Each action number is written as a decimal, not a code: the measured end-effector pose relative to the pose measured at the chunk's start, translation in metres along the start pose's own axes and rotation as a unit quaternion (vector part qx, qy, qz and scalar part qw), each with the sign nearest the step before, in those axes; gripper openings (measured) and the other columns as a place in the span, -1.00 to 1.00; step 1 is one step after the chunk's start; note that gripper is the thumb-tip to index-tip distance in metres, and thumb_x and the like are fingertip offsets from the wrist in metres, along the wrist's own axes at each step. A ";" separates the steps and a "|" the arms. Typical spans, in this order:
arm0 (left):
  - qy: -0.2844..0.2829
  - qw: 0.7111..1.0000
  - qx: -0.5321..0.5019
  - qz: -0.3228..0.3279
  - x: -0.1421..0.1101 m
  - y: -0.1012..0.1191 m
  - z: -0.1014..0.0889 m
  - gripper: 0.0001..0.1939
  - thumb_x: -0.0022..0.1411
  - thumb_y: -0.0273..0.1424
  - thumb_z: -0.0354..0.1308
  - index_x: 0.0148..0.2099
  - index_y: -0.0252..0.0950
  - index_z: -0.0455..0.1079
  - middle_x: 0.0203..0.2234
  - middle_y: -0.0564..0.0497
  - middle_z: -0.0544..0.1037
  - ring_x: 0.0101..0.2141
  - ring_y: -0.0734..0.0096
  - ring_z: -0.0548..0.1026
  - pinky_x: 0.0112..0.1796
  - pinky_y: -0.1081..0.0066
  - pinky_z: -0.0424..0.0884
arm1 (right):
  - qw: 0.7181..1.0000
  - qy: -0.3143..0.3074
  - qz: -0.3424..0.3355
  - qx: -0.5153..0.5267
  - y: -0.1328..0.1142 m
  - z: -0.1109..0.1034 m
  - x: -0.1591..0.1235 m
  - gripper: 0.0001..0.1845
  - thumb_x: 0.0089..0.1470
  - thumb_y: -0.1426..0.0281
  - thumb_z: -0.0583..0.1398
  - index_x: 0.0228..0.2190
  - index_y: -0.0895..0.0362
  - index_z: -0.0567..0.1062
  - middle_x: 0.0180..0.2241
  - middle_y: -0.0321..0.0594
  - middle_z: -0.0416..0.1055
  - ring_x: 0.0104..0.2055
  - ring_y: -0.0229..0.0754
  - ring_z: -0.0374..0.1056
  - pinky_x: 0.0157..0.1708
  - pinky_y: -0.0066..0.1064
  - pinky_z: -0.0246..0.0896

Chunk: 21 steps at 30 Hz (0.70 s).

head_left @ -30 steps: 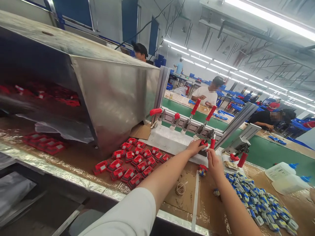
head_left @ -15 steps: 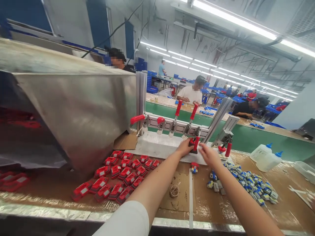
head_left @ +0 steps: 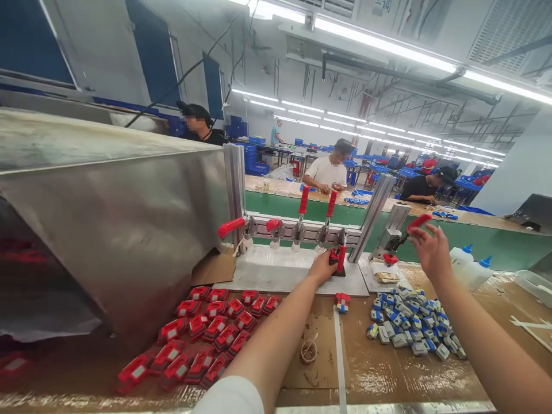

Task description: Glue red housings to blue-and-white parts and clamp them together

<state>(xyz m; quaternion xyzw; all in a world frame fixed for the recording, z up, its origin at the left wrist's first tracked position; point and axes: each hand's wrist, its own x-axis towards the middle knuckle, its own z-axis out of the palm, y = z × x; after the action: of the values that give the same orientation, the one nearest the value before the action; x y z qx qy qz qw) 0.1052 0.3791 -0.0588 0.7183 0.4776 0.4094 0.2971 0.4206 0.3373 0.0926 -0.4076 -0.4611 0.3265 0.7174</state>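
My left hand [head_left: 322, 268] is closed around a small red and black part [head_left: 334, 260] at the right end of the clamp row, beside the lowered red handle [head_left: 342, 259] of a toggle clamp. Much of that part is hidden by the fingers and the handle. My right hand [head_left: 434, 254] has its fingertips on the raised red handle [head_left: 418, 223] of a separate toggle clamp on the right. Below that clamp is a red pad [head_left: 390, 260] above a pale block [head_left: 387, 277]. A red part with a blue-white piece [head_left: 342, 302] lies in front of the fixture.
Red cases [head_left: 215, 328] lie spread at left, near a large metal housing [head_left: 172, 207]. Grey-blue pieces [head_left: 405, 322] are heaped at right. A small cup with a stick [head_left: 309, 351] stands in front. Blue-capped bottles [head_left: 478, 271] stand at right; co-workers sit beyond.
My right hand has moved right and up, from beside my left hand to the separate clamp. That clamp's handle has swung from hanging down to raised. The left hand stays on its part.
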 end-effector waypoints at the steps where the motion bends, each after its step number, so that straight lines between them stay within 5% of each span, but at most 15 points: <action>1: -0.001 1.000 0.000 -0.001 0.000 0.000 0.000 -0.47 0.20 -0.32 0.28 0.22 -0.19 0.37 -0.01 -0.04 0.62 0.02 0.14 0.54 0.08 0.25 0.40 | 1.000 0.000 0.011 0.007 -0.007 0.008 0.015 -0.47 -0.03 -0.09 0.25 -0.18 -0.01 0.31 -0.36 -0.31 0.47 -0.30 -0.14 0.46 -0.41 -0.40 0.35; 4: -0.004 1.000 -0.006 -0.003 -0.002 -0.001 0.000 -0.47 0.22 -0.34 0.26 0.23 -0.20 0.35 -0.01 -0.04 0.62 0.02 0.18 0.55 0.08 0.27 0.41 | 0.995 0.053 0.009 -0.079 -0.008 0.017 0.040 -0.43 -0.15 0.02 0.33 -0.16 0.03 0.36 -0.41 -0.35 0.41 -0.36 -0.19 0.40 -0.45 -0.46 0.24; 8: 0.002 1.000 -0.012 -0.001 -0.006 0.003 -0.001 -0.47 0.19 -0.36 0.29 0.21 -0.21 0.39 -0.03 -0.02 0.63 0.00 0.21 0.56 0.05 0.30 0.45 | 0.952 0.141 -0.068 -0.264 0.047 -0.008 0.010 -0.35 -0.14 -0.12 0.21 -0.14 0.09 0.39 -0.28 -0.15 0.50 -0.21 -0.02 0.44 -0.23 -0.23 0.32; 11: 0.002 1.000 -0.009 0.003 -0.008 0.005 -0.002 -0.50 0.14 -0.32 0.33 0.15 -0.21 0.45 -0.08 0.00 0.65 -0.04 0.23 0.58 0.00 0.34 0.47 | 0.920 0.044 0.050 -0.386 0.102 -0.035 -0.015 -0.27 -0.32 -0.17 0.29 -0.22 0.06 0.39 -0.26 -0.05 0.53 -0.15 0.18 0.48 -0.15 -0.07 0.36; 14: 0.005 1.000 0.001 0.001 -0.008 0.004 -0.001 -0.48 0.13 -0.30 0.32 0.16 -0.20 0.44 -0.07 0.01 0.65 -0.04 0.23 0.58 0.00 0.34 0.47 | 0.871 -0.081 0.047 -0.482 0.134 -0.045 -0.022 -0.39 -0.36 -0.14 0.28 -0.34 0.01 0.41 -0.28 -0.03 0.55 -0.08 0.32 0.47 -0.09 0.00 0.34; 21: -0.003 1.000 0.000 -0.007 -0.008 -0.001 0.002 -0.46 0.14 -0.29 0.30 0.18 -0.20 0.41 -0.07 -0.02 0.64 -0.04 0.19 0.57 0.04 0.27 0.46 | 0.828 -0.146 0.023 -0.541 0.128 -0.041 -0.027 -0.41 -0.27 -0.21 0.15 -0.37 0.00 0.42 -0.24 0.07 0.56 -0.06 0.37 0.46 -0.10 -0.01 0.32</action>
<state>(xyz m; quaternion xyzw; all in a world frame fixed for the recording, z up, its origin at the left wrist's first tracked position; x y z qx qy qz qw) 0.1049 0.3721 -0.0627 0.7163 0.4818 0.4050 0.3012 0.4373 0.3610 -0.0416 -0.6883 -0.6541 0.0967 0.2985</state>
